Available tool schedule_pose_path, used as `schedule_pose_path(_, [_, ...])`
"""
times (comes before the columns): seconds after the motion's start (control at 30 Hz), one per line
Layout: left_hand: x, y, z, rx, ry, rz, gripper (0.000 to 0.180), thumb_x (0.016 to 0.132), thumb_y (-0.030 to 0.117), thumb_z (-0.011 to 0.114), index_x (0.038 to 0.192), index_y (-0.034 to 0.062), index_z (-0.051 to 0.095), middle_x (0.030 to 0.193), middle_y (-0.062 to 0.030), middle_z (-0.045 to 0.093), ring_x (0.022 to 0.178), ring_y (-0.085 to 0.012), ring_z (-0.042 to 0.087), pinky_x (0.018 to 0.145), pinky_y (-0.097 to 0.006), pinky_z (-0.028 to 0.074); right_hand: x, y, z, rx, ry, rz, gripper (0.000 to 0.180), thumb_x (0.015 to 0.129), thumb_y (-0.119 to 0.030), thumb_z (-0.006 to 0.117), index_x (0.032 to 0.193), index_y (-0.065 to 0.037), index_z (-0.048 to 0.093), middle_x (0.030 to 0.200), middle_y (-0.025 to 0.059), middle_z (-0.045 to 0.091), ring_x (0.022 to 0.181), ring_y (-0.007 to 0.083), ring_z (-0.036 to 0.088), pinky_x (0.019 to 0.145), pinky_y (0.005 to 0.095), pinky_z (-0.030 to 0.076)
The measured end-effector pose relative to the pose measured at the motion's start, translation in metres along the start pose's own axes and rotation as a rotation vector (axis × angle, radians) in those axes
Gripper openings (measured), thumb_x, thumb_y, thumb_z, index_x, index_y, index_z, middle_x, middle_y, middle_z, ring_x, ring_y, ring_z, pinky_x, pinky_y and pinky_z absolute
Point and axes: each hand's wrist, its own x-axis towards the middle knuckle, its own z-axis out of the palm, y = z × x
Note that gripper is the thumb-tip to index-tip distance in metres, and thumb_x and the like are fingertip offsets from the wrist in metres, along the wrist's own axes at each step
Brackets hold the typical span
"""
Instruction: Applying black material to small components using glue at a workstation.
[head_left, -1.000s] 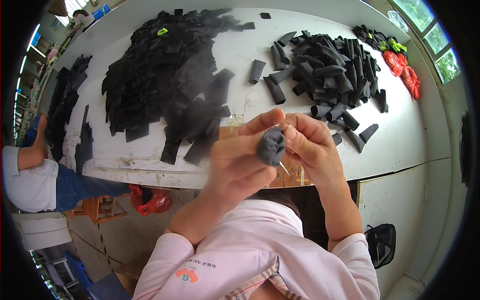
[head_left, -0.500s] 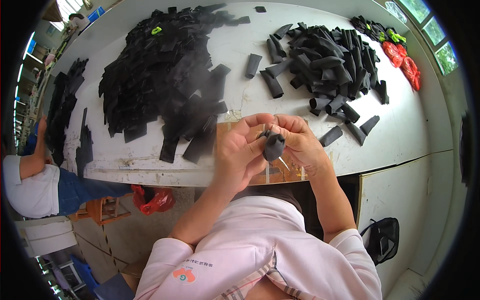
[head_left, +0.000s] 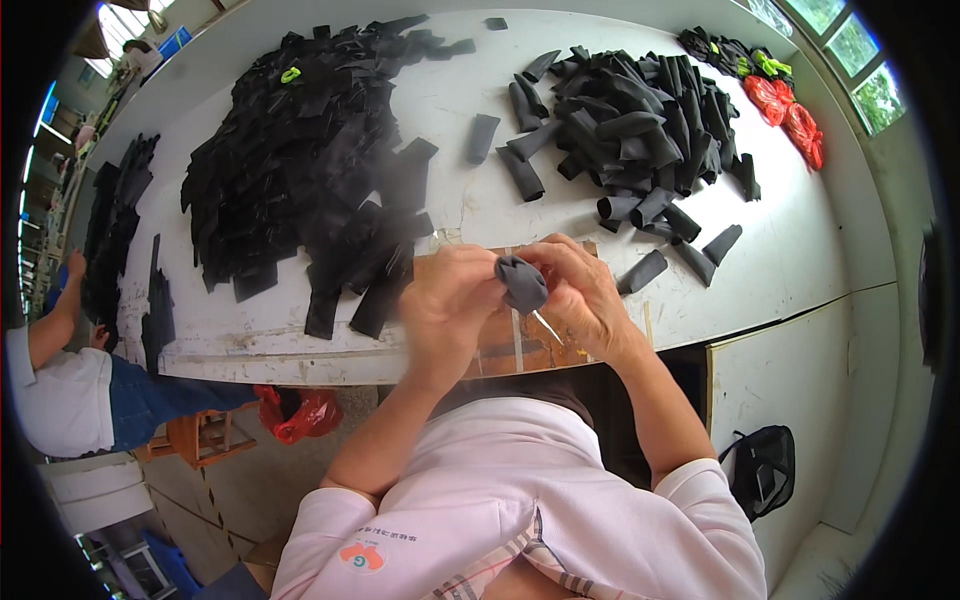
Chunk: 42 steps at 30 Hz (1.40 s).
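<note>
The left hand (head_left: pixel 440 310) and right hand (head_left: pixel 588 305) pinch a bunched dark fabric piece (head_left: pixel 523 286) between them, near the front edge of the desk (head_left: pixel 452 100); beyond them, bare surface runs between flat black pieces (head_left: pixel 290 160) leftward and black tubes (head_left: pixel 640 120) rightward.

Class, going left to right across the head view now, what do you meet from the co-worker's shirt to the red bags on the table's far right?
Co-worker's shirt → thin black stack → large black pile → left hand → dark piece → right hand → red bags
</note>
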Motion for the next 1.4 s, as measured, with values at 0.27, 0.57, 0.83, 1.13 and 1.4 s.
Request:
schedule_pose_path(0.27, [-0.016, -0.015, -0.003, -0.059, 0.142, -0.177, 0.013, 0.078, -0.005, 0.055, 0.089, 0.0000, 0.055, 0.092, -0.0077, 0.059, 0.085, -0.0145, 0.056, 0.078, -0.025, 0.045, 0.002, 0.017, 0.008, -0.822, -0.431, -0.163, 0.038, 0.063, -0.043, 0.067, 0.072, -0.008, 0.055, 0.067, 0.0049, 0.054, 0.068, 0.0234, 0.056, 0.055, 0.0343, 0.044])
schedule_pose_path(0.57, [0.019, 0.006, 0.005, -0.181, -0.163, -0.234, 0.016, 0.080, 0.010, 0.061, 0.090, -0.0022, 0.057, 0.082, -0.0079, 0.060, 0.079, -0.0111, 0.054, 0.072, -0.023, 0.045, -0.006, 0.020, 0.020, -0.269, -0.042, -0.281, 0.009, 0.075, -0.006, 0.054, 0.068, -0.002, 0.048, 0.060, 0.0096, 0.048, 0.056, 0.0277, 0.050, 0.048, 0.0350, 0.039])
schedule_pose_path(0.83, [0.020, 0.006, 0.007, -0.017, -0.300, -0.176, 0.008, 0.080, 0.004, 0.058, 0.084, -0.0028, 0.059, 0.078, -0.0052, 0.060, 0.070, -0.0076, 0.055, 0.066, -0.020, 0.045, -0.020, 0.039, 0.027, -0.225, 0.004, -0.195, 0.004, 0.074, -0.001, 0.052, 0.071, -0.004, 0.053, 0.066, 0.0114, 0.054, 0.059, 0.0307, 0.053, 0.052, 0.0319, 0.044])
schedule_pose_path(1.13, [0.009, 0.006, 0.006, -0.195, -0.023, -0.093, 0.015, 0.081, 0.010, 0.059, 0.092, -0.0001, 0.059, 0.081, -0.0089, 0.060, 0.073, -0.0130, 0.056, 0.067, -0.024, 0.046, -0.016, 0.041, 0.020, -0.488, -0.219, -0.087, 0.010, 0.077, -0.016, 0.057, 0.078, -0.006, 0.054, 0.069, 0.0104, 0.056, 0.063, 0.0302, 0.055, 0.053, 0.0392, 0.044])
schedule_pose_path(1.4, [0.004, 0.000, -0.010, -0.817, 0.260, -0.158, 0.012, 0.084, 0.013, 0.055, 0.087, 0.0011, 0.058, 0.088, -0.0106, 0.059, 0.084, -0.0161, 0.054, 0.076, -0.029, 0.044, -0.006, 0.028, 0.019, -0.623, -0.312, -0.029, 0.018, 0.076, -0.022, 0.058, 0.072, -0.005, 0.055, 0.061, 0.0097, 0.052, 0.061, 0.0286, 0.054, 0.051, 0.0385, 0.041])
